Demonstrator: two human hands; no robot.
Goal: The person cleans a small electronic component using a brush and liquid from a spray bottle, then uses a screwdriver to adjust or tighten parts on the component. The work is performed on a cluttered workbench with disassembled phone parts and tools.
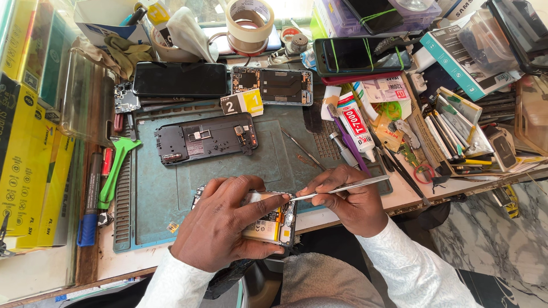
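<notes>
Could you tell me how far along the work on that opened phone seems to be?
Done: the opened phone has its back off, battery and boards exposed; a black inner frame lies apart on the teal mat. In hand: the left hand grips the phone while the right hand works metal tweezers at its upper edge. Left: the phone is not yet closed up.

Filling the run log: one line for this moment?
left hand holds opened phone | right hand holds tweezers, tips at phone | over mat
</notes>
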